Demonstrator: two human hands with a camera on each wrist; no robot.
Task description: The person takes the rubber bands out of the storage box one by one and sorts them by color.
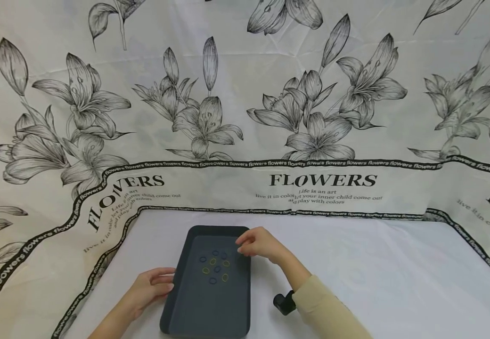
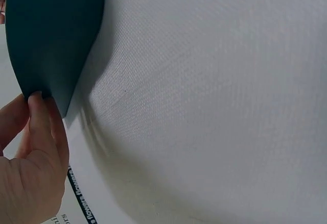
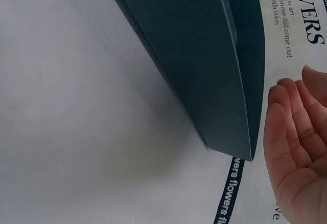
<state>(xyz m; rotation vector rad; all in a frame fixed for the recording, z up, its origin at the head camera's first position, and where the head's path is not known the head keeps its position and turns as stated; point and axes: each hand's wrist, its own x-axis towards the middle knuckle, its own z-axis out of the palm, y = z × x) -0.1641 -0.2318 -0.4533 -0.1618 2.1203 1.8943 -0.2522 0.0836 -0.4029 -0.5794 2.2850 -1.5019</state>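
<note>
A dark blue-grey rectangular tray point(image 1: 211, 310) with raised walls lies on the white cloth. Several thin small rings, some yellow point(image 1: 206, 270) and some blue point(image 1: 213, 281), are loosely grouped on its floor. My left hand point(image 1: 149, 288) is at the tray's left side, fingertips touching the wall; in the left wrist view those fingers point(image 2: 40, 119) meet the tray's corner. Above the right rim, toward the far end, hovers my right hand point(image 1: 259, 242), fingers loosely bent. The right wrist view shows its thumb apart from the fingers point(image 3: 301, 122), with nothing between them.
White cloth point(image 1: 355, 273) spreads around the tray. Behind and at the sides hangs a fabric backdrop point(image 1: 236, 188) with flower drawings and lettering. A small black device point(image 1: 284, 303) sits by the right sleeve point(image 1: 327, 306).
</note>
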